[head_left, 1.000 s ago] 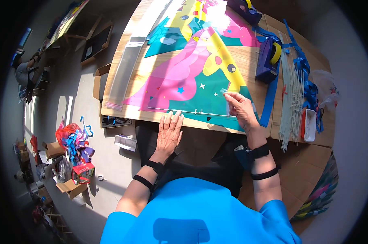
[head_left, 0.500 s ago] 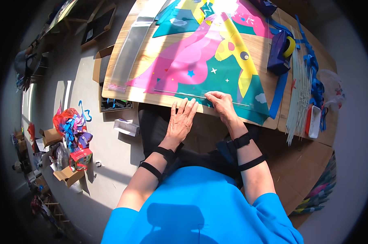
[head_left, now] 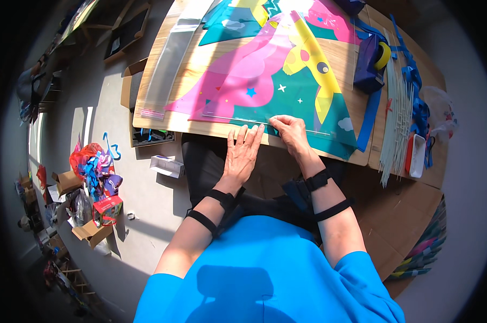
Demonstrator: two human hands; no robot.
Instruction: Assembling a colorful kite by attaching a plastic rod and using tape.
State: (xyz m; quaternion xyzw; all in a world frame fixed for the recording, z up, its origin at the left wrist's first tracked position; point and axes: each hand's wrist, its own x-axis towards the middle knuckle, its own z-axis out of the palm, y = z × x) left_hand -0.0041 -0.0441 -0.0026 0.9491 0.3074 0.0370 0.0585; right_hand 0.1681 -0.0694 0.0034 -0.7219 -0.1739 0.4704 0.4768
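Glossy, brightly printed kite sheet (head_left: 265, 81) lies flat on the wooden table (head_left: 157, 116), a thin pale rod (head_left: 238, 119) along its near edge. Your left hand (head_left: 243, 153) is flat, fingers spread, at the table edge. Your right hand (head_left: 292, 132), at its 2 o'clock, seems to pinch the rod. Both hands sit farther left along the edge than a second ago.

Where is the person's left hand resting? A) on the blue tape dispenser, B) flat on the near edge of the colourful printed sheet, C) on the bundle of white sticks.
B: the left hand lies flat, fingers spread, on the near edge of the colourful printed sheet.
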